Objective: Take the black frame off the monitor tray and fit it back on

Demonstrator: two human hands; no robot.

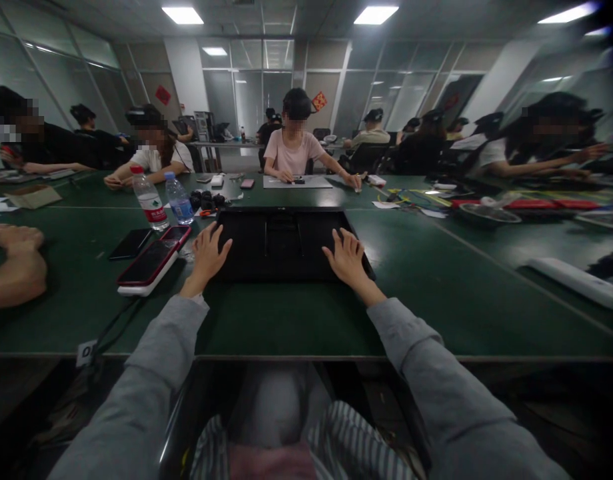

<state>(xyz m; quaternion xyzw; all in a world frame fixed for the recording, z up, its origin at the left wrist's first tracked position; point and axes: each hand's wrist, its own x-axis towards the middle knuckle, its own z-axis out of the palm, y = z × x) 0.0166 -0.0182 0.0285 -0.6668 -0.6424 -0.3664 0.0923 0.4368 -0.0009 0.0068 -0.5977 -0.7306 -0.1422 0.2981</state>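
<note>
A wide black rectangular panel (314, 263) with a raised rim lies on the green table in front of me. Near its middle is a darker recessed bracket-like part (281, 230); its exact kind is unclear. My left hand (208, 252) is at the panel's left edge, thumb and fingers apart. At the right edge my right hand (345, 255) rests in the same way, its fingers loosely spread. Neither hand is wrapped round anything. Whether the fingertips press on the panel cannot be made out.
Left of the panel are phones on a white block (141, 288), a dark phone (130, 245), a red-capped bottle (151, 203) and a blue-capped bottle (179, 200). A white power strip (576, 280) lies right. Across the green table (436, 293), a person in pink (294, 150) works; another person's arm (16, 270) rests left.
</note>
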